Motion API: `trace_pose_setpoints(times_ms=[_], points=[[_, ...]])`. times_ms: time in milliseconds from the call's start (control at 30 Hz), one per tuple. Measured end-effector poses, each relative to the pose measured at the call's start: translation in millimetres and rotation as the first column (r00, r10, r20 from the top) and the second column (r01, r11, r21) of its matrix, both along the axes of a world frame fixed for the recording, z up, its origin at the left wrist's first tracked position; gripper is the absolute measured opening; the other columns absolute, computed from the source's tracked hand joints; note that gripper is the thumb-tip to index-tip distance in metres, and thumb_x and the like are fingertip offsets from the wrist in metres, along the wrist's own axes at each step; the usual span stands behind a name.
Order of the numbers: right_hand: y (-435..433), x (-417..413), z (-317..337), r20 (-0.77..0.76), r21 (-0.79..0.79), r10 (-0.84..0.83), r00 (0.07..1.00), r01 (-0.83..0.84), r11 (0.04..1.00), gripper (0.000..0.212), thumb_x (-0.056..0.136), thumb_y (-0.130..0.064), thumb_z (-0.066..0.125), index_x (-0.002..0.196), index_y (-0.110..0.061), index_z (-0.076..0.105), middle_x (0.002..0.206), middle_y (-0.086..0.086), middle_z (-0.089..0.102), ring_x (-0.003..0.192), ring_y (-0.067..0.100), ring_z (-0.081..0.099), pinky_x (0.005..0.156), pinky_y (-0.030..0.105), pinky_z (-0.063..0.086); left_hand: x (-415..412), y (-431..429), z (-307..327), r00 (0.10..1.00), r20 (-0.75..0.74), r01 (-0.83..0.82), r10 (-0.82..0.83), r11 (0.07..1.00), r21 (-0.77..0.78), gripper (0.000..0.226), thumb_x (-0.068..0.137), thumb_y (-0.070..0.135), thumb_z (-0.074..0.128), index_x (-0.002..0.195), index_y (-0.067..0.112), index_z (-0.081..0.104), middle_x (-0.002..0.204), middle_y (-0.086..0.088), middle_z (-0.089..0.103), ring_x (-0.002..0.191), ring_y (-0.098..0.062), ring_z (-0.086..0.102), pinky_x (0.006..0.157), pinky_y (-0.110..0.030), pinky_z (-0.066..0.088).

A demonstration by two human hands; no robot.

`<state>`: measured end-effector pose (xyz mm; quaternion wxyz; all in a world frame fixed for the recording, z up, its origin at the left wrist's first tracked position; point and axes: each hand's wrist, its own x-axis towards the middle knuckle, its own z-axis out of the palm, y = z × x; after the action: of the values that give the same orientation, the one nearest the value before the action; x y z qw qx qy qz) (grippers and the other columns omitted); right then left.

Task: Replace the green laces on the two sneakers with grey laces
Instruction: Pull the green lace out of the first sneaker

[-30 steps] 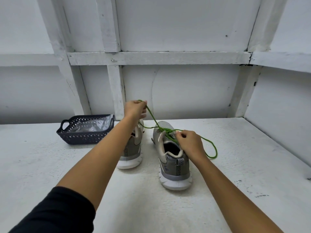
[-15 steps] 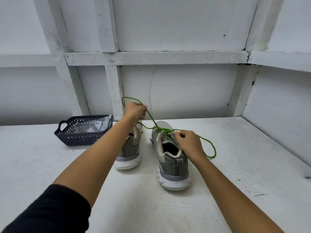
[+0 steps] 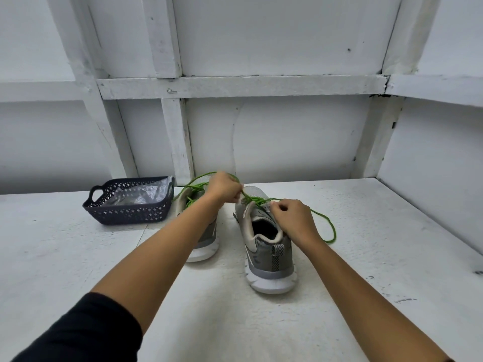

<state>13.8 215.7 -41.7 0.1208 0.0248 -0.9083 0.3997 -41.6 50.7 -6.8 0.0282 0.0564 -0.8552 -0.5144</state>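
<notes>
On the white table [image 3: 379, 231], a dark basket [image 3: 125, 216] holding clear plastic sits left of two grey sneakers, heels toward me. I'm working the right sneaker [image 3: 269, 259]; my forearm half hides the left sneaker [image 3: 206, 244]. My right hand [image 3: 295, 220], nearest the eyelets, pinches the green lace [image 3: 254, 199] there. My left hand [image 3: 223, 186], fingers curled round a strand, sits just beyond and leftward, so the strand runs up-left, away from me.

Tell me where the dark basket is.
Head view: the dark basket sits on the white table at the left, just left of the left sneaker.
</notes>
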Motion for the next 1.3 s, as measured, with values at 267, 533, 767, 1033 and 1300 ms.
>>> trace_pose_setpoints(times_ms=[267,533,767,1033,1300], points=[[21,-27,20,0.009,0.147,-0.021,1.0,0.019,0.989,0.033,0.094,-0.03,0.048,0.083,-0.007,0.069,0.079,0.011,0.07,0.077,0.029,0.064,0.073,0.036,0.054,7,-36,37,0.999,-0.033,-0.033,0.012,0.628,-0.777,0.027,0.09,0.028,0.048,0.071,0.009,0.047,0.07,-0.003,0.049,0.073,-0.025,0.051,0.061,-0.025,0.037],[15,-78,13,0.187,0.334,0.163,0.969,-0.219,0.917,0.029,0.089,-0.012,0.057,0.117,-0.012,0.065,0.119,0.011,0.063,0.108,0.023,0.058,0.084,0.023,0.041,1,-16,-6,0.949,-0.07,0.009,-0.306,0.249,-0.968,0.051,0.09,0.016,0.05,0.137,0.027,0.035,0.136,-0.012,0.033,0.121,-0.032,0.04,0.092,-0.045,0.042],[13,-87,-3,0.172,0.337,0.164,0.971,-0.215,0.917,0.019,0.086,-0.01,0.056,0.1,-0.004,0.066,0.109,0.014,0.065,0.104,0.028,0.057,0.079,0.029,0.042,-9,-2,-25,0.957,-0.017,0.078,-0.291,0.313,-0.946,0.03,0.094,0.025,0.047,0.121,0.015,0.054,0.135,-0.012,0.04,0.124,-0.031,0.039,0.105,-0.046,0.031],[14,-65,34,0.118,0.054,0.237,0.964,-0.244,0.968,0.007,0.087,-0.017,0.049,0.082,-0.012,0.05,0.076,0.006,0.059,0.071,0.021,0.057,0.064,0.028,0.041,3,-6,28,0.954,-0.011,0.233,-0.298,0.768,-0.597,0.01,0.088,0.016,0.053,0.095,0.012,0.059,0.091,-0.005,0.065,0.07,-0.016,0.064,0.063,-0.025,0.048],[16,-16,52,0.164,0.266,0.388,0.907,-0.419,0.868,0.012,0.089,-0.018,0.057,0.086,-0.014,0.068,0.07,-0.011,0.053,0.065,0.008,0.05,0.047,0.008,0.035,57,9,24,0.938,0.031,0.321,-0.347,0.827,-0.462,0.01,0.09,0.022,0.059,0.097,0.015,0.059,0.078,0.001,0.056,0.061,-0.018,0.06,0.053,-0.027,0.056]])
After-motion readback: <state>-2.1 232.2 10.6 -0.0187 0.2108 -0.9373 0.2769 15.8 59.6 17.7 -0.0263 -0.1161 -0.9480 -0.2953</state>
